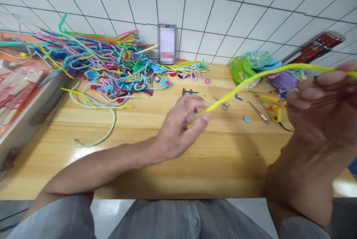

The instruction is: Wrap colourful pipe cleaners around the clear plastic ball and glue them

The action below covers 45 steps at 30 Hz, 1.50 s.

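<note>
A long yellow pipe cleaner (247, 81) runs stretched between my two hands, rising toward the right. My left hand (180, 127), over the middle of the table, pinches its lower end between thumb and fingers. A small, partly clear object with a pinkish spot (192, 117) shows within the left fingers, too hidden to name. Raised at the right edge, my right hand (320, 108) has its fingers closed around the other end of the pipe cleaner. Part of that hand is cut off by the frame.
A tangled heap of coloured pipe cleaners (111, 60) lies at the back left, beside a box (33, 127). A phone (167, 43) leans on the tiled wall. Small scissors (223, 104), a blue button (247, 118), a pen-like tool (258, 112) and a yellow glue gun (275, 107) lie rightward.
</note>
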{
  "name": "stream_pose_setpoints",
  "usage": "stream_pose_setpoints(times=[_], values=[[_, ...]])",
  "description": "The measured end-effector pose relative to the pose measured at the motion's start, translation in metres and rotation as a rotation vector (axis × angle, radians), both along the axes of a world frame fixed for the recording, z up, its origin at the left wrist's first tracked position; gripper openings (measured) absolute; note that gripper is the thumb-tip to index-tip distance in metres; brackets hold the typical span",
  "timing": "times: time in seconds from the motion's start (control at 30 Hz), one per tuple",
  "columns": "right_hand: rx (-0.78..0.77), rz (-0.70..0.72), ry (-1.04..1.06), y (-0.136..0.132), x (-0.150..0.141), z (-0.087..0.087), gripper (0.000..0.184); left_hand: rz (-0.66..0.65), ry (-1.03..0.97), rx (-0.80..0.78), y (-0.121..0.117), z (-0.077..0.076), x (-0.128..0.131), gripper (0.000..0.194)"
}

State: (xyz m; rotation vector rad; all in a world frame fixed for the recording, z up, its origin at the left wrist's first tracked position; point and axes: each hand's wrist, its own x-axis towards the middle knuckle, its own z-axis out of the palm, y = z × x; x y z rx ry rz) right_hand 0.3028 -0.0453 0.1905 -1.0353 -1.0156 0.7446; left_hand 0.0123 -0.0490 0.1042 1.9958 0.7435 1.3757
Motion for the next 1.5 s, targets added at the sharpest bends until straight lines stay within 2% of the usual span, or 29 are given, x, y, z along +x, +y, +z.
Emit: stream_pose_setpoints(times=[0.07, 0.13, 0.2, 0.27, 0.37, 0.53, 0.7, 0.83, 0.97, 1.13, 1.5], values=[[-0.045, 0.055, -0.019, 0.004, -0.01, -0.008, 0.028, 0.102, 0.054, 0.079, 0.012, -0.007, -0.017, 0.023], [-0.12, 0.149, 0.02, 0.015, -0.022, -0.024, 0.03, 0.131, 0.144, 0.08, 0.021, -0.025, -0.032, 0.042], [-0.223, 0.272, 0.021, 0.028, -0.032, -0.043, 0.039, 0.112, 0.239, 0.027, 0.027, -0.048, -0.042, 0.062], [-0.313, 0.377, 0.021, 0.038, -0.04, -0.061, 0.045, 0.063, 0.287, -0.002, 0.029, -0.069, -0.046, 0.073], [-0.386, 0.464, 0.045, 0.042, -0.053, -0.078, 0.038, 0.003, 0.279, 0.017, 0.032, -0.084, -0.041, 0.078], [-0.432, 0.463, 0.027, 0.038, -0.07, -0.087, 0.038, -0.03, 0.224, 0.074, 0.04, -0.084, -0.031, 0.072], [-0.41, 0.472, -0.053, 0.037, -0.08, -0.091, 0.04, -0.045, 0.235, 0.068, 0.043, -0.087, -0.03, 0.071], [-0.36, 0.464, -0.132, 0.033, -0.088, -0.098, 0.032, -0.036, 0.23, 0.049, 0.043, -0.091, -0.03, 0.068], [-0.294, 0.461, -0.332, 0.03, -0.092, -0.101, 0.023, -0.049, 0.209, 0.047, 0.043, -0.092, -0.03, 0.068], [-0.233, 0.477, -0.574, 0.032, -0.093, -0.101, 0.024, -0.046, 0.195, 0.053, 0.044, -0.093, -0.029, 0.068], [-0.17, 0.505, -0.632, 0.036, -0.094, -0.11, 0.019, -0.067, 0.208, 0.019, 0.043, -0.087, -0.029, 0.069]])
